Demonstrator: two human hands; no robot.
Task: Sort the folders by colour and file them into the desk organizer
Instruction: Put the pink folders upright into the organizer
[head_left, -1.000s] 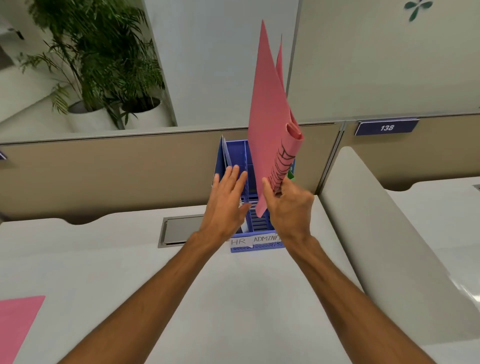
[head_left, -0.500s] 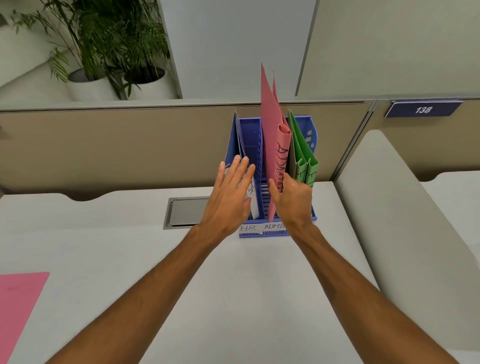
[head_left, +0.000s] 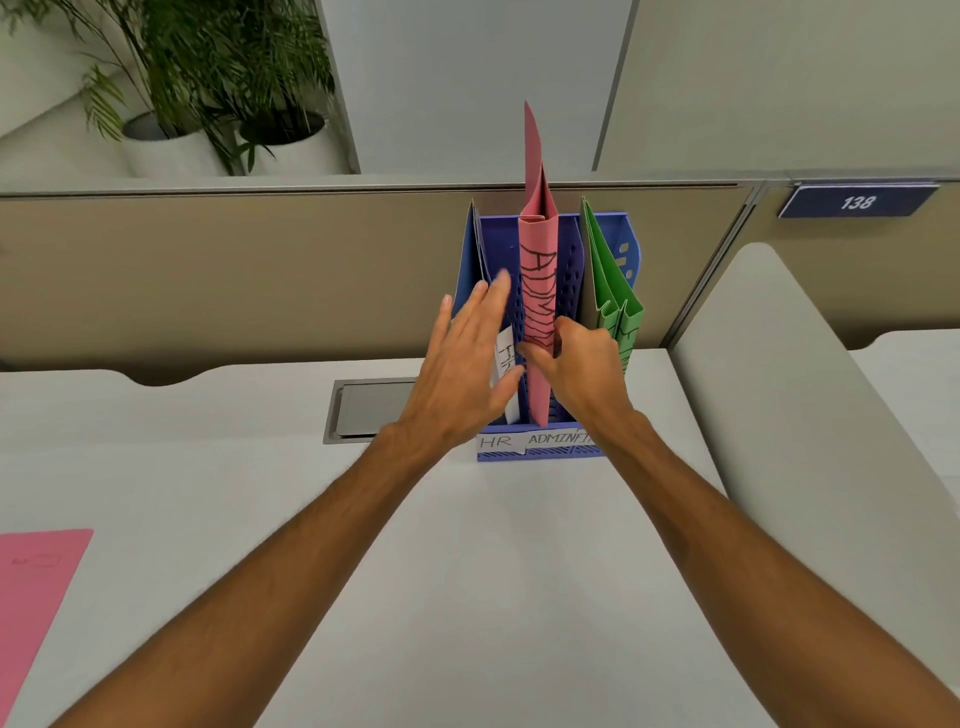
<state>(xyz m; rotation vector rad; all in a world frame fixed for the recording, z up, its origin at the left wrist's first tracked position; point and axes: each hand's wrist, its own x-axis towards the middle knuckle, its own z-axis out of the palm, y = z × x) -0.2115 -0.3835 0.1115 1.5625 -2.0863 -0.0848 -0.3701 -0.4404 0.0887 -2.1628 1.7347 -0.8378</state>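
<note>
A blue desk organizer (head_left: 540, 453) stands at the back of the desk, labelled HR and ADMIN on its front. A pink folder (head_left: 538, 291) with black lettering stands upright in its middle slot. My right hand (head_left: 582, 371) pinches this folder's lower spine between thumb and fingers. My left hand (head_left: 467, 358), fingers straight, is against the left slot, where blue folders (head_left: 470, 260) stand with a white label. Green folders (head_left: 613, 291) fill the right slot. Another pink folder (head_left: 36, 592) lies flat at the desk's left edge.
A grey cable hatch (head_left: 369, 410) is set into the desk left of the organizer. A beige partition (head_left: 234, 275) runs behind it, with potted plants (head_left: 208, 88) beyond. A rounded grey divider (head_left: 810, 441) walls off the right side, under a sign reading 138.
The pink folder has come down from above the organizer into the middle slot, still held by my right hand. My left hand stayed at the left slot.
</note>
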